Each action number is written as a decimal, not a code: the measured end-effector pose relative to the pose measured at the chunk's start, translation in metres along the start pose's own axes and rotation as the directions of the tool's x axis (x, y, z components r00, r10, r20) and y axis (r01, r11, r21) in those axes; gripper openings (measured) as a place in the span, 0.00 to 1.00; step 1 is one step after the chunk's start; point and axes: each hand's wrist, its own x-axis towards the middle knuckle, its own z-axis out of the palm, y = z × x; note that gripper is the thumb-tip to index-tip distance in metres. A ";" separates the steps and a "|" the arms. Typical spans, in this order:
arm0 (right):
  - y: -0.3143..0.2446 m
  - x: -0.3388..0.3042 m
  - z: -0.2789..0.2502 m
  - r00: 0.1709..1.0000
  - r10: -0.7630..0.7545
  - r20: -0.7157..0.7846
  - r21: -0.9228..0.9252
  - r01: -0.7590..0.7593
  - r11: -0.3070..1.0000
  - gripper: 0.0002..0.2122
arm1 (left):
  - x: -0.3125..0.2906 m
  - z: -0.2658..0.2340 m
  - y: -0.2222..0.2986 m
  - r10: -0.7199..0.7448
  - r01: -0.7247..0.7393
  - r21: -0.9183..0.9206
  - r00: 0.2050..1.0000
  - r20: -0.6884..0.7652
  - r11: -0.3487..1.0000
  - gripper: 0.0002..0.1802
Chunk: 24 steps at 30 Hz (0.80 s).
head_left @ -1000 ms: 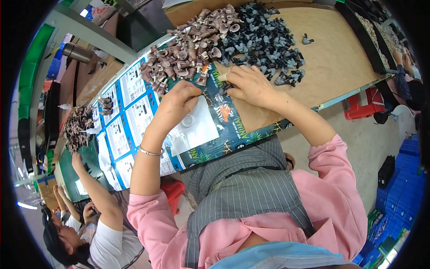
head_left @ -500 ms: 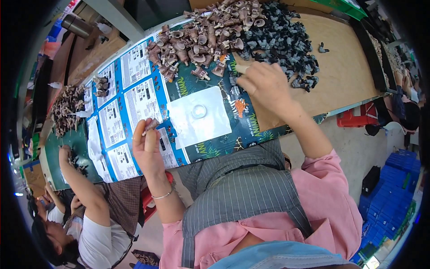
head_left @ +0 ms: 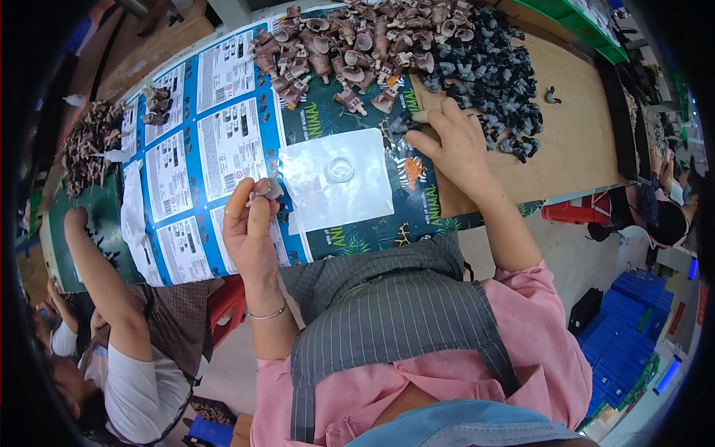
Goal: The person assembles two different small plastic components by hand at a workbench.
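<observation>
Sorting and pairing step, by the look of it: left hand pinches one brown plastic part near the clear plastic sheet on the tabletop. Right hand, fingers loosely bent, presses into the dark grey parts pile beside the brown parts pile. Next likely calls for lifting one grey piece; no containers hold parts.

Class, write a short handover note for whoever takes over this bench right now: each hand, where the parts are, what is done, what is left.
Left hand: holds a small brown part in its fingertips, near the table's front edge.
Right hand: rests at the edge of the dark part pile, fingers on a piece.
Clear bag: flat on the printed sheet between the hands, a small round piece on it.
Brown pile: at the back, large.
Done: one brown part picked.
Left: both piles look mostly unsorted.
</observation>
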 end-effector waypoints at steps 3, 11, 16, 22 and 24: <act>-0.003 0.002 0.003 0.998 -0.015 -0.067 0.022 0.016 1.000 0.13 | -0.003 -0.002 0.001 0.018 -0.018 0.026 1.000 0.021 0.999 0.20; -0.044 0.005 -0.013 0.985 -0.161 -0.057 0.333 0.171 0.927 0.07 | -0.005 0.014 -0.008 0.055 -0.063 0.053 0.988 0.141 0.997 0.19; -0.066 0.015 -0.013 0.893 -0.449 0.028 0.135 0.441 0.887 0.07 | -0.006 0.010 -0.010 0.088 -0.092 0.021 0.984 0.153 0.996 0.19; -0.078 0.031 -0.027 0.797 -0.560 0.225 -0.012 0.577 0.816 0.07 | -0.006 0.009 -0.011 0.099 -0.100 -0.002 0.978 0.186 0.995 0.20; -0.078 0.034 -0.027 0.783 -0.580 0.227 -0.011 0.597 0.802 0.08 | -0.006 0.010 -0.011 0.110 -0.102 -0.048 0.974 0.199 0.994 0.20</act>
